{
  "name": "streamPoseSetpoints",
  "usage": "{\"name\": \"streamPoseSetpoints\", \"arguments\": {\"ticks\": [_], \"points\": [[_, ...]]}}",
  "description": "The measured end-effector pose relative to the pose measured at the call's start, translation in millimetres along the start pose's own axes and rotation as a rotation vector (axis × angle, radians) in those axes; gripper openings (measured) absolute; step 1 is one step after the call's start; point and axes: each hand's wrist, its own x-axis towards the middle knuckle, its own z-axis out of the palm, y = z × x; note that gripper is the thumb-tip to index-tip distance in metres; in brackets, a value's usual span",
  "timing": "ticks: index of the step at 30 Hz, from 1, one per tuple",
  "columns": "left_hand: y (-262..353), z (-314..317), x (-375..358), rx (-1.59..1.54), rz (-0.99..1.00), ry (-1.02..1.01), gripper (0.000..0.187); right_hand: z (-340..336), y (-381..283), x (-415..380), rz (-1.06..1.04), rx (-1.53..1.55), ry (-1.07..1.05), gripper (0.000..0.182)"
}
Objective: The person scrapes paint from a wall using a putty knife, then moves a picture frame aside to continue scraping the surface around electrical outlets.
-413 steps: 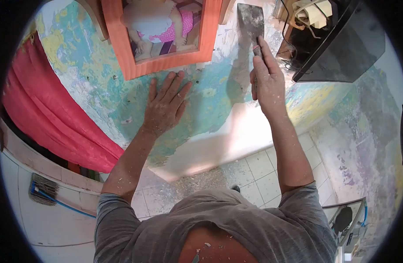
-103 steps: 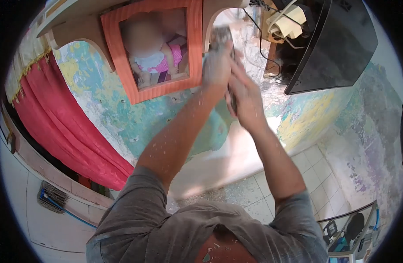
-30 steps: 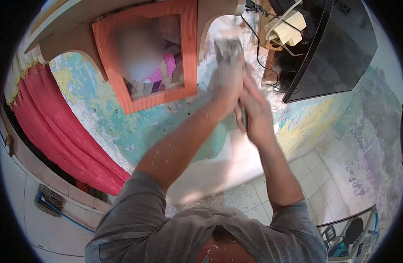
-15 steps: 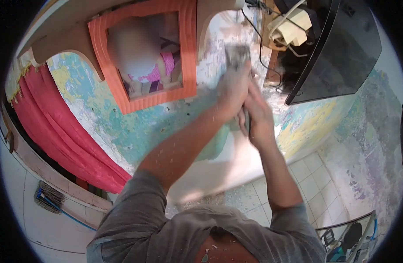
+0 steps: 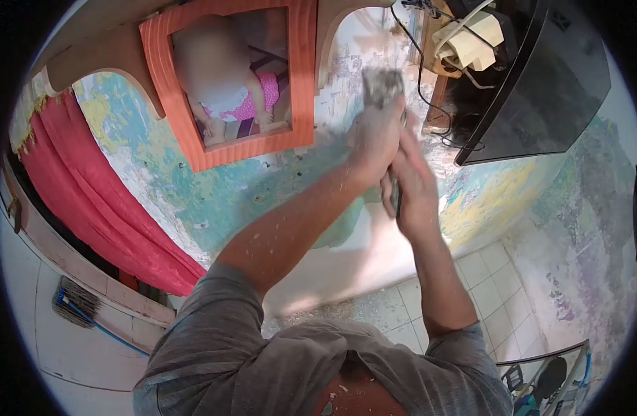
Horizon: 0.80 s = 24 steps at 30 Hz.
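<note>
Two hands: both raised together against the wall, left of the dark screen.
Left hand: pressed flat over the lower part of the flat grey metal scraper blade, its back dusted with pale flecks; fingers spread over the blade rather than wrapped round it.
Right hand: just below and right of the left hand, touching it; fingers curled shut around a dark handle, only a sliver of which shows.
Scraper look: broad, squarish blade, dull grey and crusted with whitish paint residue; the top edge stands clear above the left hand, laid against the wall.
Scraper place: on the peeling wall, right of the orange ribbed picture frame and left of the black tilted screen.
Wall: patchy turquoise, yellow and white paint, with a bare pale area below the hands.
Floor: pale square tiles, with paint chips heaped near the foot of the wall.
Far left: red curtain hanging beside the wall.
Clothing: grey shirt sprinkled with flakes.
</note>
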Motion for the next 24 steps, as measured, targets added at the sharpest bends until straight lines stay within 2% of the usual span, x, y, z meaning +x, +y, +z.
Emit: {"name": "streamPoseSetpoints", "arguments": {"ticks": [2,5,7,9,10,13,15,17,19,21,22,24], "points": [[-25,5,-14,-0.078,0.098,0.083,0.050,3,12,-21,-0.096,-0.083,0.025,0.050],[-22,0,-5,-0.059,0.034,0.057,0.049,-4,20,-4,-0.189,-0.249,-0.001,0.049],[1,2,6,-0.148,0.049,0.017,0.048,-4,-10,12,0.025,0.022,-0.056,0.049],[27,-1,4,-0.123,-0.045,-0.082,0.048,-2,-15,12,0.033,0.034,-0.041,0.049],[10,2,9,-0.083,0.093,-0.009,0.048,-1,-9,6,0.015,-0.024,-0.026,0.049],[-36,2,-10,-0.117,0.061,0.104,0.048,1,23,-21,-0.028,-0.085,-0.005,0.052],[-28,-10,-7,-0.042,0.019,0.016,0.048,-16,54,4,-0.459,-0.562,0.017,0.050],[3,-8,0,-0.031,0.085,-0.010,0.048,7,-1,7,0.019,0.015,-0.039,0.050],[12,-10,6,-0.050,0.021,-0.017,0.050,14,-11,11,-0.026,0.059,-0.022,0.051],[-1,-8,3,0.020,0.119,0.036,0.051,14,-12,0,-0.024,0.019,-0.030,0.051],[-11,-2,-13,0.012,0.128,0.112,0.052,14,-4,-15,0.006,-0.054,-0.011,0.051],[-30,-5,-22,-0.073,0.070,0.085,0.052,10,17,-20,-0.082,-0.068,-0.023,0.051]]}}
